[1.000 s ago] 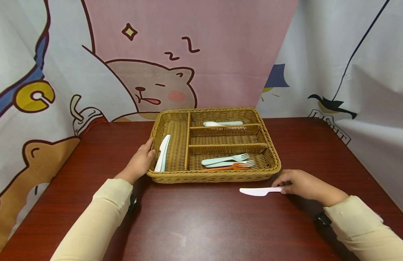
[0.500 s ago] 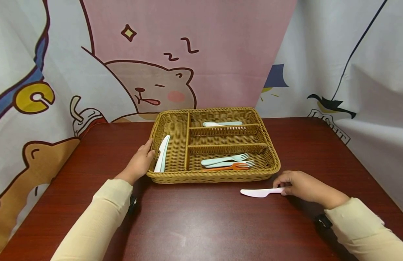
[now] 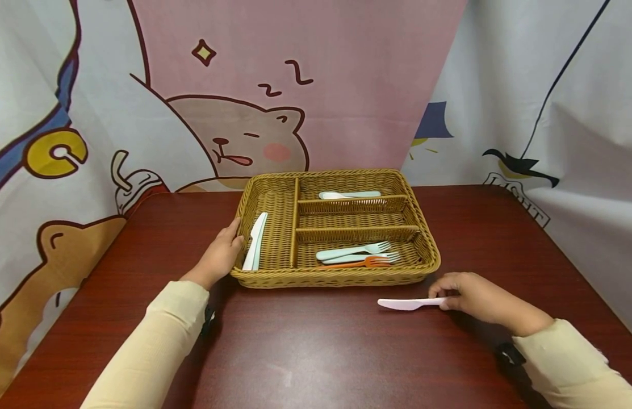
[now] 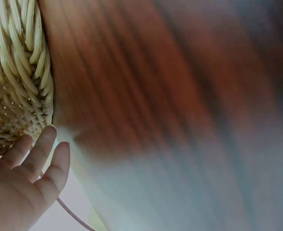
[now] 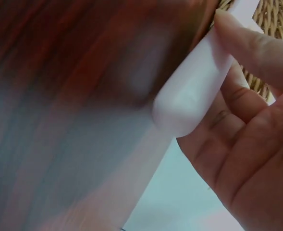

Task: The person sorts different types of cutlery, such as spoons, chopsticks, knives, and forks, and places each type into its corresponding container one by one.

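My right hand point(image 3: 474, 298) pinches a pale pink table knife point(image 3: 405, 304) by its handle between thumb and fingers, its blade pointing left, in front of the basket's right corner. In the right wrist view the rounded handle end point(image 5: 187, 103) sticks out past the thumb. My left hand point(image 3: 218, 253) rests against the left side of a woven basket point(image 3: 336, 278) with compartments. The left wrist view shows its fingers point(image 4: 45, 149) loosely extended along the wicker wall. In the basket's left compartment lie a white knife point(image 3: 254, 238) and a pale green knife point(image 3: 261, 244) side by side.
Pale green forks point(image 3: 354, 250) and an orange fork point(image 3: 367, 262) lie in the front compartment. A white spoon point(image 3: 332, 195) and a pale green utensil point(image 3: 367, 193) lie in the back one. The dark red table point(image 3: 305, 346) ends at a printed curtain point(image 3: 367, 85).
My right hand has drawn slightly toward me with the pink knife, whose blade now looks narrower. The left hand and basket keep their places.
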`<state>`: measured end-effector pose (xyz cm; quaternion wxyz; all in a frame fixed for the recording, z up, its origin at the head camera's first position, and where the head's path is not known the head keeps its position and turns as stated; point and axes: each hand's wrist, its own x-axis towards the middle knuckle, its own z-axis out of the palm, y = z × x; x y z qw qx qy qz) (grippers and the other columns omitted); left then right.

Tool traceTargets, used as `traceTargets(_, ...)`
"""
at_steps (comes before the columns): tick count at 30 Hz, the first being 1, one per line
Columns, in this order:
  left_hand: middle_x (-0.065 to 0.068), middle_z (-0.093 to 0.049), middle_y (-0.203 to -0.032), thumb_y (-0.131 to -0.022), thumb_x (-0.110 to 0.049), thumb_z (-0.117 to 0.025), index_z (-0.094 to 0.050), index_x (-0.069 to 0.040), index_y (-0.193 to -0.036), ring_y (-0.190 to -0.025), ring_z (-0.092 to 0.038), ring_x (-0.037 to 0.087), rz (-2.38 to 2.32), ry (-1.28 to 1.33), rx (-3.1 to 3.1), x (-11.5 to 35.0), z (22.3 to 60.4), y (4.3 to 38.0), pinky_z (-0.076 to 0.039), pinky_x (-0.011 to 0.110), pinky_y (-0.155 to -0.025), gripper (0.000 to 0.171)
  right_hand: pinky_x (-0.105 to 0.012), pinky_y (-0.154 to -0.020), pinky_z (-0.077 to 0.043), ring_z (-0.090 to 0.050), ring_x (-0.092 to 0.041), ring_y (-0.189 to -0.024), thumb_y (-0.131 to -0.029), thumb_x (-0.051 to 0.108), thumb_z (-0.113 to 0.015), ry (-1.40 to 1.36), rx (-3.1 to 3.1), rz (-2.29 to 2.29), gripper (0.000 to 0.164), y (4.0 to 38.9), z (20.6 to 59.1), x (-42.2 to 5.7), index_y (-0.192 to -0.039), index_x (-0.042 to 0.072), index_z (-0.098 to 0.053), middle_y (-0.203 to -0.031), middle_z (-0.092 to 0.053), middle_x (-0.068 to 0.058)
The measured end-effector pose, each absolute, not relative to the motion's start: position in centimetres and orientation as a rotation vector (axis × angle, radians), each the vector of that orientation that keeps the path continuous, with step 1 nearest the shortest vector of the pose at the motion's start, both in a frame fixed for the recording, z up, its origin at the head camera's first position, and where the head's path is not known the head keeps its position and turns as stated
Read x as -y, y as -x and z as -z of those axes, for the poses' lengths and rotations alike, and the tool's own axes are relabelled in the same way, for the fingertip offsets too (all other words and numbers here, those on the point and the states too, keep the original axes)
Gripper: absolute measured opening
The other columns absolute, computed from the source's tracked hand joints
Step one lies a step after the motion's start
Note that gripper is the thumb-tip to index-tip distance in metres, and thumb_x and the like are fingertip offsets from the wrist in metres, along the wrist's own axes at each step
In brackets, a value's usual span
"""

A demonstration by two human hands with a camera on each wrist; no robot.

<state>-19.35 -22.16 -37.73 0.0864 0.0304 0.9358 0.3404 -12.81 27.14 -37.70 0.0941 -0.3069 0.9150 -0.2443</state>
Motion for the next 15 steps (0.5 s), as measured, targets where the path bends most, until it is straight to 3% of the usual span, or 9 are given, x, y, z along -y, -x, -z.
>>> traceTargets(15, 0.025, -0.010, -0.158, -0.106, -0.024, -0.028, 0.000, -0.009, -0.156, -0.144, -0.013, 0.041, -1.030, -0.094, -2.781, 22.2, 37.7, 19.2, -0.016, 0.058, -0.113, 0.059, -0.021, -0.063, -0.044, -0.049, 0.003, -0.075, -0.079, 0.008, -0.077, 0.889, -2.753, 0.933, 0.016, 11.8, 35.5, -24.5, -0.086, 0.020, -0.068, -0.083, -0.062, 0.014)
